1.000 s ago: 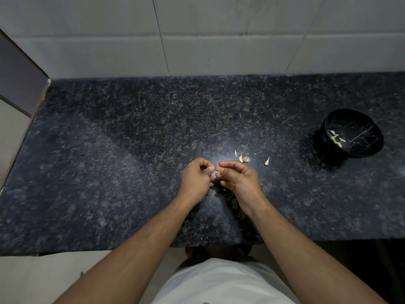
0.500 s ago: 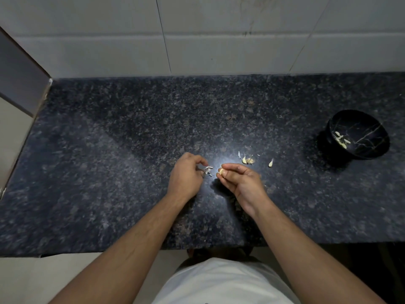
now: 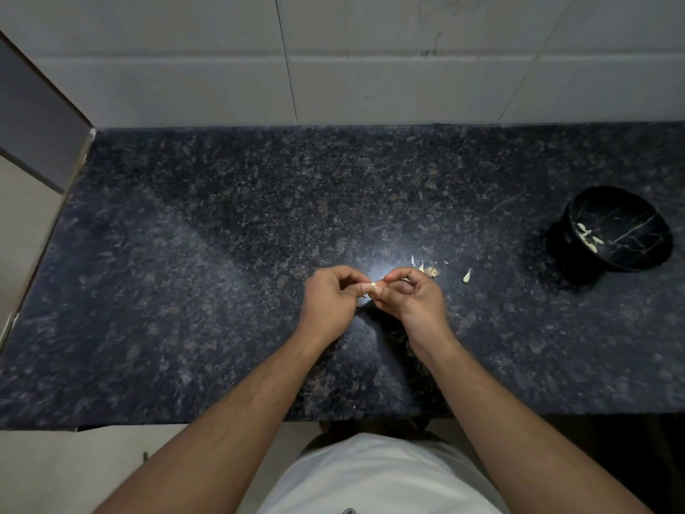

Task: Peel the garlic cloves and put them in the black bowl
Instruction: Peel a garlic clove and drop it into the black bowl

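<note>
My left hand (image 3: 331,298) and my right hand (image 3: 411,296) meet over the middle of the dark granite counter (image 3: 222,272). Between their fingertips they pinch one small pale garlic clove (image 3: 373,286), mostly hidden by the fingers. A black bowl (image 3: 619,231) with thin gold lines stands at the far right, with a few peeled cloves (image 3: 588,236) lying inside it. One loose clove (image 3: 466,277) lies on the counter between my right hand and the bowl.
A small heap of garlic skins and bits (image 3: 426,267) lies just beyond my right hand. White wall tiles (image 3: 333,61) rise behind the counter. A grey panel (image 3: 33,116) closes the left end. The counter's front edge runs near my body.
My left hand, which had pulled away to the left with a bit of skin, has come back to the right hand. Both hands now pinch the clove together again.
</note>
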